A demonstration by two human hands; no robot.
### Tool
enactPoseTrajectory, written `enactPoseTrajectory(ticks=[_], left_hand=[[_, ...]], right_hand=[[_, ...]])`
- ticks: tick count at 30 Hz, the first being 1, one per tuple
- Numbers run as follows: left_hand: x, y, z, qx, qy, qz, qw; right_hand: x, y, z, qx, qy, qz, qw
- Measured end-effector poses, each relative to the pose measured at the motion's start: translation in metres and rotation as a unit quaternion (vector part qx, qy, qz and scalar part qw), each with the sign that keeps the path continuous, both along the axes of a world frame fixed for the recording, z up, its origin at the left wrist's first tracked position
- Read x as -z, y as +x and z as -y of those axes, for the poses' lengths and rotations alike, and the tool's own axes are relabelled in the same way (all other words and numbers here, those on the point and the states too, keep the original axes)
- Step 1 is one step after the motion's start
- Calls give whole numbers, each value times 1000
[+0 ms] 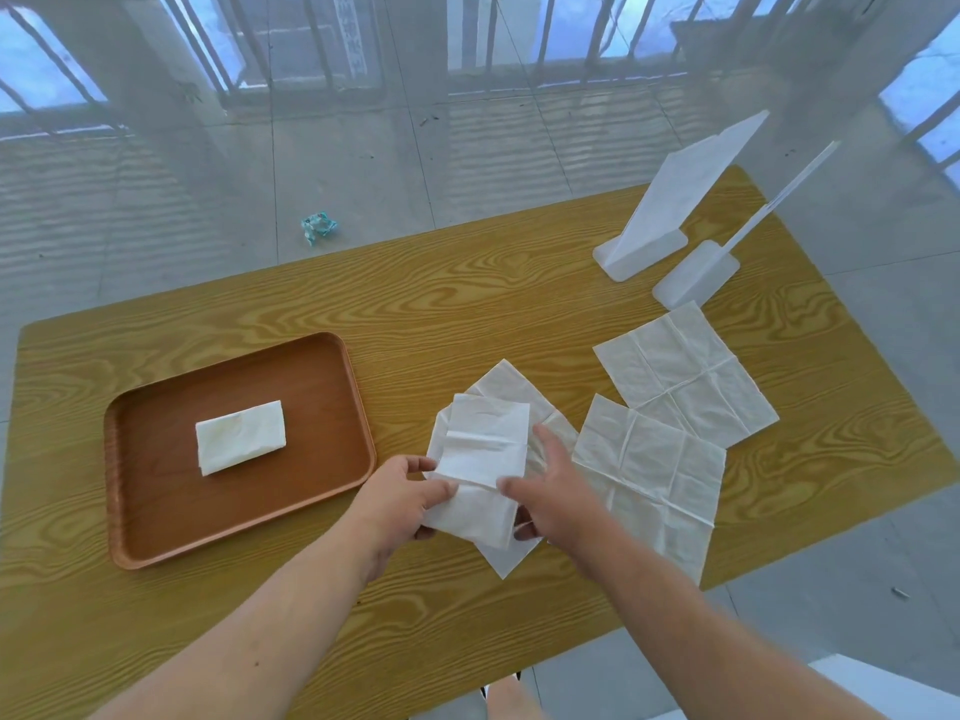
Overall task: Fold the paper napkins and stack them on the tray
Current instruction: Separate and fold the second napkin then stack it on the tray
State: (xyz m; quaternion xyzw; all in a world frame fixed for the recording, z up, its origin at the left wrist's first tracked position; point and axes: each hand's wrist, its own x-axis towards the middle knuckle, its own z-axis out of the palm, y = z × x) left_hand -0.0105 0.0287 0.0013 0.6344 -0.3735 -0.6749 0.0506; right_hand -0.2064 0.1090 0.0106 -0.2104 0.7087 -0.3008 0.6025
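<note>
A brown tray lies on the left of the wooden table, and one folded white napkin rests in its middle. Right of the tray, my left hand and my right hand both pinch a half-folded napkin, lifted just above another unfolded napkin lying on the table. Two more unfolded napkins lie flat further right, one nearer me and one behind it, overlapping slightly.
Two white plastic stands rise at the table's far right corner. A crumpled blue-white wrapper lies on the tiled floor beyond the table. A sheer curtain hangs behind.
</note>
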Motion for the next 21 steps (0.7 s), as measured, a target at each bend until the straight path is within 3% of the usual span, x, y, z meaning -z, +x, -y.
enactPoseTrajectory(ticks=[3,7,16,19,21], left_hand=[[-2,0,0,-8,8,-18,1000],[-5,5,5,77,-13,-60,995],[-16,2,17,255,-180,26,950],[-19,0,22,257,-213,30,942],[-23,-1,26,259,-243,36,934]], right_hand=[[-1,6,-16,-12,-26,40,999],[1,7,-17,-14,-43,14,999],[-14,-5,-9,-88,-67,-230,967],[-20,-10,-4,-142,-111,-332,926],[-27,-15,1,-164,-150,-353,909]])
